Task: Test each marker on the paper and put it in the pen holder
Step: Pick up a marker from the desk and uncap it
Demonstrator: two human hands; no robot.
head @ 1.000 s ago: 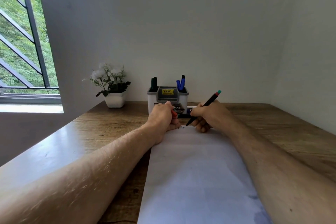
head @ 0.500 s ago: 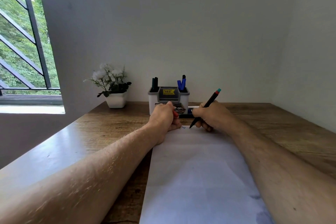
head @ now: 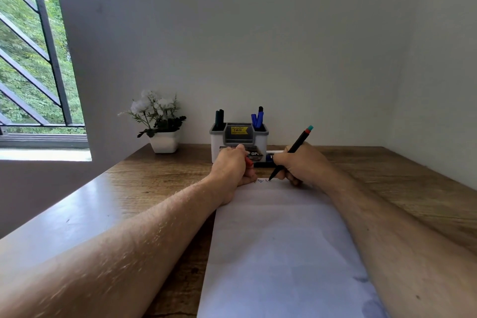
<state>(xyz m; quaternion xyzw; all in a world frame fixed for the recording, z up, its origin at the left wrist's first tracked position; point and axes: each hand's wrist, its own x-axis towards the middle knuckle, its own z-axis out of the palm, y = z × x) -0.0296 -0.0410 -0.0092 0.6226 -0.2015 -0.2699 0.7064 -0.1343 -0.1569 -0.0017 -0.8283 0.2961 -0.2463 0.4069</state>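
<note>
Lowered marker (head: 289,153) tip touches paper (head: 284,240) before pen holder (head: 238,146).

Price sticker and partial brand label on a desk pen holder (head: 238,146)

A yellow sticker (head: 239,130) at the holder's upper front reads "49.00" under a smaller line too fine to read; lower down, a dark label (head: 254,154) shows the letters "OPE", the rest hidden behind the left hand (head: 230,166).

Paper (head: 281,240) lies along the worktop (head: 144,175) centre, running toward its near edge. Pen holder (head: 238,146) stands at the far edge behind the paper, markers (head: 258,119) in its side compartments. Potted plant (head: 161,126) stands near the far left corner, left of the holder. Loose markers (head: 265,160) lie just before the holder.
</note>
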